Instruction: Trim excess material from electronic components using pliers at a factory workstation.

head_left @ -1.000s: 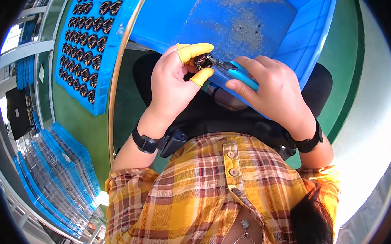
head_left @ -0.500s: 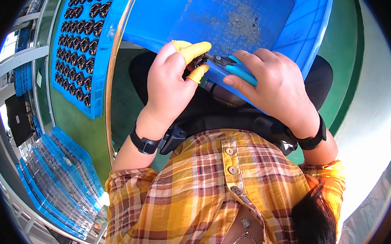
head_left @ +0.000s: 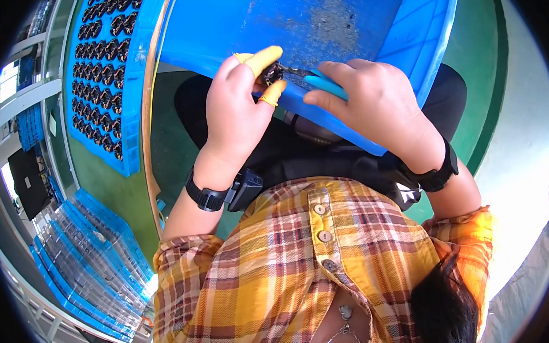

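Beyond both hands, a blue bin [head_left: 232, 28], floor scuffed and dusted with dark grit, otherwise holding nothing visible. Left of the left hand, a blue tray [head_left: 127, 104] on the green desk [head_left: 117, 195], its pockets filled row on row with small dark round parts [head_left: 101, 72]. Down and left of the left wrist, a stack of blue-edged clear trays [head_left: 92, 268]; contents too blurred to tell.

Left hand [head_left: 237, 111] raised over the bin's near rim, palm turned away, wrist bent back, yellow finger cots [head_left: 264, 59] on the fingertips, pinched shut on a small dark part [head_left: 271, 74] just above the rim. Black band [head_left: 206, 198] on that wrist.

Right hand [head_left: 375, 102] just beside the left, knuckles up, fingers curled and clamped on blue-handled cutters [head_left: 324, 85]. Metal tip of the cutters reaching left to the part, touching it or nearly so; cannot tell which. Handles mostly hidden under the fingers. Both forearms coming up from a yellow plaid shirt [head_left: 294, 276], rising toward the bin.
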Available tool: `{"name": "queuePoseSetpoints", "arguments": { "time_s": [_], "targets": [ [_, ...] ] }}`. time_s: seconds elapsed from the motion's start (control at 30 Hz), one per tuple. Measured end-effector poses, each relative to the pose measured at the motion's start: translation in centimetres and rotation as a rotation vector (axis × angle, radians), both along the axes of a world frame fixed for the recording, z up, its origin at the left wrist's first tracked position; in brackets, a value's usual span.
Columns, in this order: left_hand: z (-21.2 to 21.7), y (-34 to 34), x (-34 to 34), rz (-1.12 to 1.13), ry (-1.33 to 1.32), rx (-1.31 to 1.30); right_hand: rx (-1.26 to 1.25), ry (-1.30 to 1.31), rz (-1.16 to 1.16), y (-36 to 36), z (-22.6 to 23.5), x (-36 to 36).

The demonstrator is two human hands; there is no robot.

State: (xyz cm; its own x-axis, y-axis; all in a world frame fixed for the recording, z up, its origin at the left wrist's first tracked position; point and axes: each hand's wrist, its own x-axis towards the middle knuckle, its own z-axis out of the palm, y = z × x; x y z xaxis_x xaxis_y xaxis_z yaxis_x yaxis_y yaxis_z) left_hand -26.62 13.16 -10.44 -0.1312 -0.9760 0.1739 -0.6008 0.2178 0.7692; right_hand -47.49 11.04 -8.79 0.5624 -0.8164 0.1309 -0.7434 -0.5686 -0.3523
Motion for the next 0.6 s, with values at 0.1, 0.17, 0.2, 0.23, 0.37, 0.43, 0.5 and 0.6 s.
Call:
{"name": "queuePoseSetpoints", "arguments": {
  "time_s": [0.1, 0.17, 0.2, 0.23, 0.37, 0.43, 0.5, 0.6],
  "targets": [
    [-0.8, -0.5, 0.0, 0.073, 0.227, -0.039, 0.044, -0.165, -0.040, 0.0, -0.3, 0.0],
    [-1.0, -0.5, 0.1, 0.057, 0.297, 0.007, 0.067, -0.207, -0.061, 0.2, -0.3, 0.0],
    [-0.9, -0.4, 0.0, 0.072, 0.368, 0.055, 0.068, -0.210, -0.063, 0.2, -0.3, 0.0],
    [-0.8, -0.3, -0.1, 0.087, 0.440, 0.103, 0.093, -0.209, -0.057, 0.2, -0.2, 0.0],
    [-1.2, -0.2, -0.1, 0.065, 0.531, 0.134, 0.153, -0.198, -0.054, 0.3, 0.1, 0.1],
    [-1.2, -0.1, -0.2, 0.056, 0.539, 0.130, 0.157, -0.199, -0.053, 0.4, 0.1, 0.1],
    [-1.3, -0.1, -0.2, 0.055, 0.538, 0.128, 0.160, -0.201, -0.051, 0.4, 0.1, 0.2],
    [-1.3, -0.1, -0.1, 0.046, 0.508, 0.096, 0.155, -0.210, -0.046, 0.4, 0.1, 0.3]
  ]
}}
